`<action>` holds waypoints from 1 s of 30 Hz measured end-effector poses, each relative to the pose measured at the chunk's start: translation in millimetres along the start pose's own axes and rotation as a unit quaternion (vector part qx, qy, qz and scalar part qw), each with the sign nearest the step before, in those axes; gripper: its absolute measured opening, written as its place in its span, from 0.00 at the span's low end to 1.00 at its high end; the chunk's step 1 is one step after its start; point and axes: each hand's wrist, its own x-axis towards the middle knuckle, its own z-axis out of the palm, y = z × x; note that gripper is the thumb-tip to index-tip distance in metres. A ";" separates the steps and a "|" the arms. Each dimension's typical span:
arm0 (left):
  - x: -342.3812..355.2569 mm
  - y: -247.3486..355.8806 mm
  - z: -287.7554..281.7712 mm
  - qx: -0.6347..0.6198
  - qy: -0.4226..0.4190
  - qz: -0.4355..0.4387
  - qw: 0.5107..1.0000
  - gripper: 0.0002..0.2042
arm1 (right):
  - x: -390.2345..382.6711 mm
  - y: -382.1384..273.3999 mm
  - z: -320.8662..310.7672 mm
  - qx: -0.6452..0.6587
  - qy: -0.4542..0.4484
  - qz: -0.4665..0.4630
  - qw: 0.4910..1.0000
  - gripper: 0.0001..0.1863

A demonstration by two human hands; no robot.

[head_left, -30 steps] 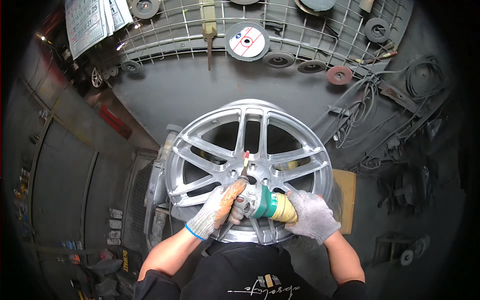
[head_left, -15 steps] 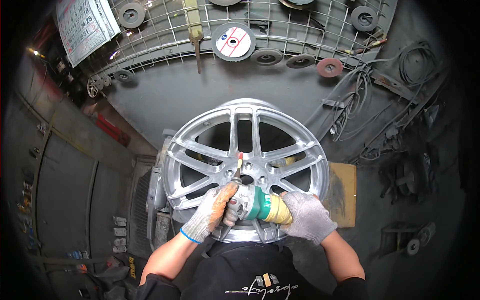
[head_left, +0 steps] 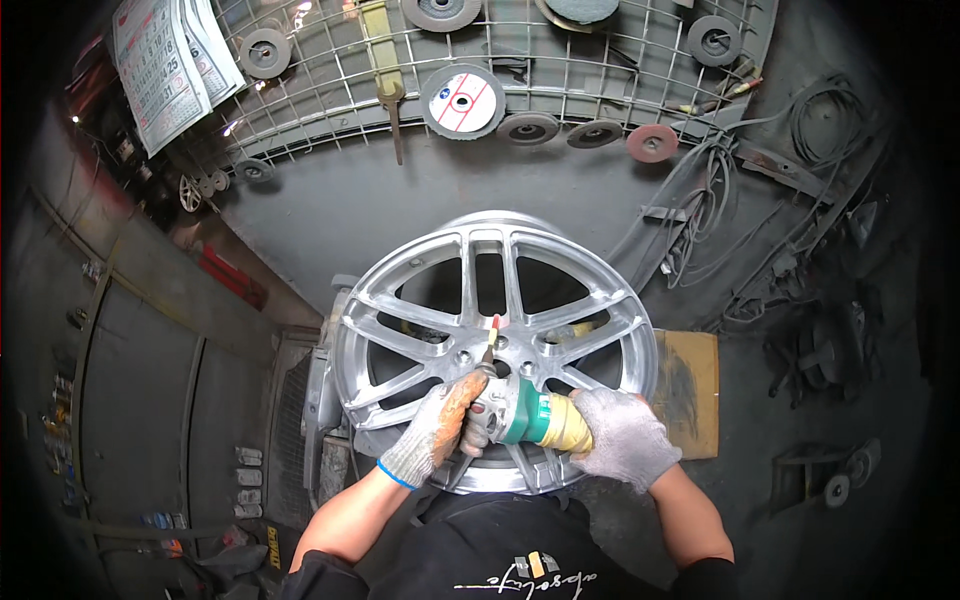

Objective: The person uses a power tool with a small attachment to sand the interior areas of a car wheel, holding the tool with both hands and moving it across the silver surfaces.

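A silver multi-spoke alloy car wheel (head_left: 520,350) lies face up in front of me. Over its lower half I hold an angle grinder (head_left: 525,412) with a grey head, a green body and yellow wrapping at the rear. My left hand (head_left: 438,430), in a pale knit glove stained orange, is closed round the grinder's head. My gloved right hand (head_left: 625,440) grips the yellow-wrapped end. A thin rod with a red and yellow tip (head_left: 494,328) points away from the head toward the hub; whether it touches the metal I cannot tell.
Several abrasive discs, among them a white-faced one (head_left: 462,102), hang on a wire grid (head_left: 330,110) at the back. Looped cables (head_left: 700,225) hang at the right. A brown board (head_left: 690,395) sits beside the wheel, and a calendar (head_left: 165,80) hangs at the upper left.
The view has shifted a little, so the wheel sits slightly lower. Both hands and the grinder have moved slightly right; the rod now tilts more over the hub. My grip is the same.
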 end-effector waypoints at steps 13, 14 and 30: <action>3.7 -3.8 -5.4 0.013 0.000 -0.027 1.000 0.20 | 1.4 7.4 -3.0 -0.033 -0.011 -0.009 0.999 0.37; 0.3 -3.3 0.7 0.004 -0.004 -0.031 1.000 0.20 | -1.2 5.3 -5.9 -0.035 -0.024 0.011 0.999 0.38; -8.2 -8.4 -10.6 0.001 -0.014 0.010 1.000 0.19 | -7.7 -12.9 7.6 -0.026 0.016 0.000 1.000 0.37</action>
